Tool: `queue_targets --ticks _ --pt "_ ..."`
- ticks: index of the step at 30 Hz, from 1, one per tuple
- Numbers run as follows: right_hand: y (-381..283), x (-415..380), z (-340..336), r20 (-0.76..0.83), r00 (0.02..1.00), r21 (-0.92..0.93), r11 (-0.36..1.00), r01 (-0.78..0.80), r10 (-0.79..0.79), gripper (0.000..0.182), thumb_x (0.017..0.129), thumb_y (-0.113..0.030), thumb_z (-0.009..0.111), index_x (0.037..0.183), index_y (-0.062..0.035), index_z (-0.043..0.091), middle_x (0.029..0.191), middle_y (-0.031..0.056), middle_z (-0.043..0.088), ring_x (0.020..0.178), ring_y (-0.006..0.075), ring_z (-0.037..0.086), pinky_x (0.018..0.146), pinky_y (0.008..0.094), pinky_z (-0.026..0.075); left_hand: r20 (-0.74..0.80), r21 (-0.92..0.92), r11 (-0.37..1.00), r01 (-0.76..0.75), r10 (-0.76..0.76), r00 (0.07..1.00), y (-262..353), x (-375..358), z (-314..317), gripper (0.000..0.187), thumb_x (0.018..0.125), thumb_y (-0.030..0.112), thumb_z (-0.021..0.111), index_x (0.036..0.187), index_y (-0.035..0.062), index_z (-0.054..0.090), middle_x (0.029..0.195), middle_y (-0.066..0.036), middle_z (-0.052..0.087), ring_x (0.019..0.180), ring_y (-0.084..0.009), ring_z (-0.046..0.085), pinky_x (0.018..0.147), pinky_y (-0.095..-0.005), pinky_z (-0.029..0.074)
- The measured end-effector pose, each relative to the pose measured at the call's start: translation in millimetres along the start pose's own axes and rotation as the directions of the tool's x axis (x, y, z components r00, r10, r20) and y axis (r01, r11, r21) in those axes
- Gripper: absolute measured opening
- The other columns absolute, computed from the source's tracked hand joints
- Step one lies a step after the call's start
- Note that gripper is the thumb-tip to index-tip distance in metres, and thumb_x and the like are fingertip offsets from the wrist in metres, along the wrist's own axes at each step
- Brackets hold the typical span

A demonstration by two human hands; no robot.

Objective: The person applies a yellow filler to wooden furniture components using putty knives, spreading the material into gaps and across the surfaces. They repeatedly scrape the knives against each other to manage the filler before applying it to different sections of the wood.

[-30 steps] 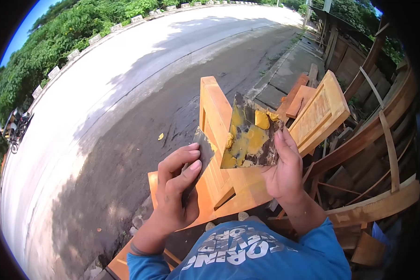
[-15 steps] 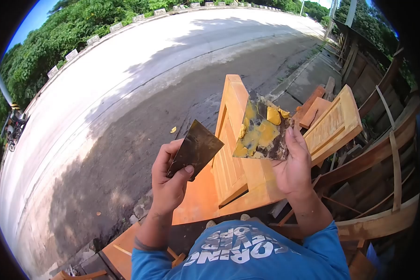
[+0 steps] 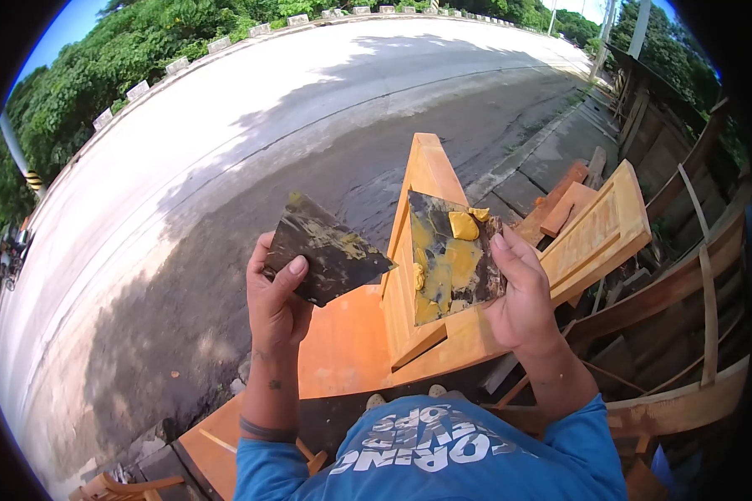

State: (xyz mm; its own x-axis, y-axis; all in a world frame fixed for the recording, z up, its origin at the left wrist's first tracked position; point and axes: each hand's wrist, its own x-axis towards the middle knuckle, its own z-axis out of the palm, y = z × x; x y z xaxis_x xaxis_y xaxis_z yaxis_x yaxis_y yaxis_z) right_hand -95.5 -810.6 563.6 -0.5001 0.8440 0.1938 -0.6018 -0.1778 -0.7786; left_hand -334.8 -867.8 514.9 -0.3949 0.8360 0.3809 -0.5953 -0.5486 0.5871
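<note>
Between thumb and fingers, my left hand (image 3: 277, 292) grips a dark, thin, flat plate (image 3: 322, 250) with yellowish smears on its face. A second flat plate (image 3: 455, 267), dark with yellow paste smeared over it, is held at its right edge by my right hand (image 3: 518, 292). Thick yellow lumps (image 3: 464, 225) sit near its top and on its left edge. The two plates are apart, with a narrow gap between them. Behind and below the right plate is a wooden panel (image 3: 430, 171) standing on an orange-brown board (image 3: 338, 351).
Another wooden panel (image 3: 602, 230) leans at the right, beside reddish wood pieces (image 3: 568, 204). Curved wooden slats (image 3: 660, 296) and a fence run along the right side. Beyond lies a road (image 3: 251, 108) with a motorcycle (image 3: 10, 255) at far left. A wooden piece (image 3: 125, 488) is at lower left.
My left hand has moved slightly left and turned its plate, so the yellowish smears now show. My right hand has tilted its plate more upright and shifted it slightly left and down.
</note>
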Motion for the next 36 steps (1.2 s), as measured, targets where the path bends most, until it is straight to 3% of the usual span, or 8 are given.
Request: queue_targets --ticks 8,13,16,17,20,24,30,36 --pt "8 -2 8 0.113 0.958 -0.097 0.963 -0.253 0.263 0.034 0.098 -0.015 0.036 0.124 0.0061 0.043 0.114 0.0129 0.058 0.104 0.0176 0.06 0.092 0.0305 0.049 0.207 0.006 0.998 0.061 -0.061 0.977 13 37 -3 0.029 0.08 0.01 0.071 0.1 0.0041 0.05 0.087 -0.008 0.065 0.072 -0.0143 0.066 0.065 -0.0282 0.057" --pt "5 -2 13 0.136 0.931 -0.118 0.939 -0.324 0.339 0.033 0.098 -0.015 0.037 0.123 0.0063 0.044 0.113 0.0129 0.058 0.102 0.017 0.061 0.091 0.0301 0.049 0.464 0.282 0.959 0.032 -0.165 0.87 12 40 -19 0.027 0.07 0.002 0.079 0.089 0.0012 0.059 0.081 -0.005 0.065 0.069 -0.0089 0.062 0.061 -0.0218 0.05" --pt "8 -1 10 0.117 0.931 -0.112 0.936 -0.332 0.344 0.034 0.099 -0.016 0.037 0.123 0.0065 0.043 0.113 0.0125 0.059 0.101 0.0166 0.061 0.091 0.03 0.049 0.604 0.564 0.824 -0.05 -0.371 0.706 19 27 -38 0.029 0.072 0.004 0.078 0.096 0.0001 0.061 0.079 -0.002 0.064 0.067 -0.0066 0.059 0.062 -0.021 0.047" --pt "8 -1 8 0.107 0.934 -0.108 0.938 -0.329 0.34 0.034 0.099 -0.016 0.037 0.123 0.0064 0.043 0.112 0.0124 0.059 0.101 0.0164 0.061 0.09 0.0299 0.049 0.505 0.731 0.682 -0.022 -0.519 0.69 23 22 -45 0.03 0.074 0.004 0.077 0.1 0.0 0.062 0.079 -0.001 0.064 0.07 -0.0051 0.057 0.062 -0.0219 0.045" --pt "9 0 7 0.076 0.955 -0.115 0.954 -0.276 0.286 0.034 0.099 -0.016 0.037 0.124 0.006 0.043 0.113 0.0124 0.058 0.101 0.0165 0.061 0.09 0.0299 0.049 0.13 0.927 0.369 0.067 -0.484 0.866 27 1 -47 0.031 0.073 0.001 0.075 0.102 0.002 0.062 0.077 -0.002 0.064 0.071 -0.0057 0.058 0.064 -0.0229 0.046" --pt "17 10 10 0.04 0.971 -0.083 0.969 -0.232 0.236 0.034 0.099 -0.016 0.036 0.124 0.0054 0.043 0.117 0.0127 0.057 0.104 0.018 0.059 0.093 0.0317 0.047 0.078 0.731 0.668 0.135 -0.279 0.957 20 -35 -63 0.019 0.078 0.001 0.069 0.096 0.0023 0.064 0.081 -0.001 0.064 0.074 -0.0047 0.058 0.068 -0.0214 0.046" --pt "36 33 32 0.109 0.932 -0.172 0.93 -0.326 0.346 0.035 0.099 -0.016 0.035 0.127 0.0058 0.041 0.123 0.0142 0.052 0.113 0.0216 0.053 0.099 0.0367 0.041 0.203 0.593 0.793 0.139 -0.314 0.928 -6 -79 -38 0.016 0.083 0.006 0.063 0.097 0.0003 0.066 0.094 -0.004 0.066 0.088 -0.0108 0.059 0.081 -0.0253 0.044" --pt "55 47 57 0.248 0.845 -0.364 0.854 -0.372 0.474 0.033 0.094 -0.009 0.038 0.124 0.0057 0.039 0.121 0.0165 0.051 0.111 0.0228 0.054 0.098 0.0381 0.042 0.004 0.456 0.871 0.182 -0.207 0.978 -11 -86 -19 0.029 0.082 0.02 0.069 0.102 -0.0001 0.063 0.106 -0.007 0.064 0.101 -0.0141 0.056 0.091 -0.0298 0.042"
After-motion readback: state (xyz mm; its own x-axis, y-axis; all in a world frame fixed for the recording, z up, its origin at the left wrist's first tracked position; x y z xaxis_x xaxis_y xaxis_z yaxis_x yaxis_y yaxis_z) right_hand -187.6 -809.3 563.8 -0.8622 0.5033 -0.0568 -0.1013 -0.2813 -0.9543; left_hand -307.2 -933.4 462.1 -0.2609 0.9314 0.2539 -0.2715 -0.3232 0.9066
